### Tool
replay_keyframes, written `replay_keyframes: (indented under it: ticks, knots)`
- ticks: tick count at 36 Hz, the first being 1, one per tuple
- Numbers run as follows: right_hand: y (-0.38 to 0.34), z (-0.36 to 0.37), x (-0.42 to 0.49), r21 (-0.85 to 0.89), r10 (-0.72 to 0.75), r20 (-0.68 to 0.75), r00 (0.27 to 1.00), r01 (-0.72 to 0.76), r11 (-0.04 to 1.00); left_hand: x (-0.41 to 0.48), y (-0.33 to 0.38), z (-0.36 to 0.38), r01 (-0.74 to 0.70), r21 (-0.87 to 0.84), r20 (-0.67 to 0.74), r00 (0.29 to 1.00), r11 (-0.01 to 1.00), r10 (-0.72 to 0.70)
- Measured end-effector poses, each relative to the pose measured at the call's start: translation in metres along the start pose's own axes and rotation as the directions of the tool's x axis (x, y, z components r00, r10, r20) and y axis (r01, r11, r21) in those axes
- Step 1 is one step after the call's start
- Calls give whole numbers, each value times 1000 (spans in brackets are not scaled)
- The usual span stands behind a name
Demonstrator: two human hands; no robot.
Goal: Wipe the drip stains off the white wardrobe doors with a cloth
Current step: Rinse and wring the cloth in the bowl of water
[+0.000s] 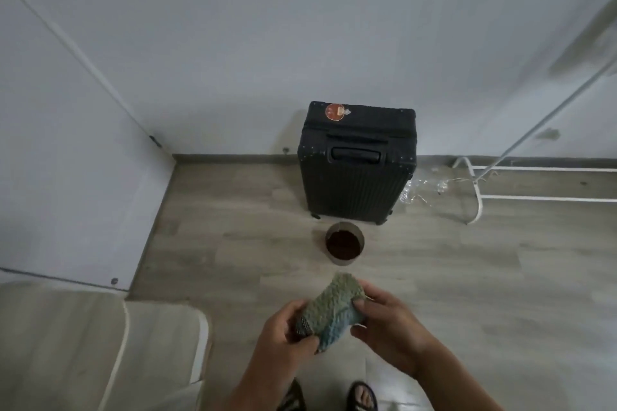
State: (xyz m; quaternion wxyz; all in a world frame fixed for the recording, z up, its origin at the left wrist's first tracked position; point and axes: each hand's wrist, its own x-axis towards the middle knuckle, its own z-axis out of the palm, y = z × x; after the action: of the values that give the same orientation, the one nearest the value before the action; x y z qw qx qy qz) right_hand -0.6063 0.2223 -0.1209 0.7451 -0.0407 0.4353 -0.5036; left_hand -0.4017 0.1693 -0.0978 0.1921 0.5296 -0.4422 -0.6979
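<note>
A folded green and blue cloth [330,310] is held in front of me above the wooden floor. My left hand [283,334] grips its lower left end, thumb and fingers curled round it. My right hand [387,320] pinches its right edge with thumb on top. The white wardrobe doors [66,143] stand at the left, seen at a steep angle, with a seam between two panels. No drip stains are clear on them from here.
A black suitcase [359,163] stands upright against the far wall. A round container of dark liquid [344,243] sits on the floor just before it. A white clothes rack [500,177] is at the right, a beige cushion [100,344] at the lower left.
</note>
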Motion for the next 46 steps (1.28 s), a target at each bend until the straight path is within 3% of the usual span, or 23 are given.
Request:
replay_keyframes:
  ticks: [5,10,14,16,19,21,26,28,30,34,39,43,46]
  knots:
    - [-9,-18,68,59,22,-240,970,-8,998,98,-17,-14,124,-56,118,986,991,-117]
    - [-5,-40,136,80,36,-476,879,3,997,198,-35,-23,138,234,210,959,962,-189]
    - [-3,-84,206,181,84,-513,854,12,983,289,-58,-21,85,498,254,937,863,-239]
    - [-1,-104,259,216,120,-553,824,2,976,343,-76,-23,84,543,221,946,835,-239]
    - [12,-141,338,110,127,-597,792,-76,991,421,-125,-26,75,564,181,960,822,-212]
    - [22,-170,381,36,60,-613,787,-48,998,458,-158,-26,56,547,153,974,835,-166]
    - [41,-266,479,-28,-60,-713,699,57,998,539,-253,-29,87,454,41,992,887,-119]
    - [47,-302,513,-129,-145,-726,673,74,989,568,-288,-28,123,421,-25,992,899,-124]
    - [57,-333,544,-341,-261,-712,652,4,940,592,-319,-26,131,428,-102,990,894,-96]
    - [80,-381,604,-715,-399,-626,670,-289,636,643,-368,-20,94,460,-136,990,883,-34]
    - [102,-431,676,-896,-480,-431,764,-426,127,710,-392,-17,-69,516,-124,980,854,154]
    - [122,-455,714,-880,-276,-262,925,-347,-326,740,-406,-24,-187,503,-69,965,844,254]
    - [132,-458,731,-823,-13,-227,974,-199,-532,753,-416,-32,-211,455,-24,968,865,249]
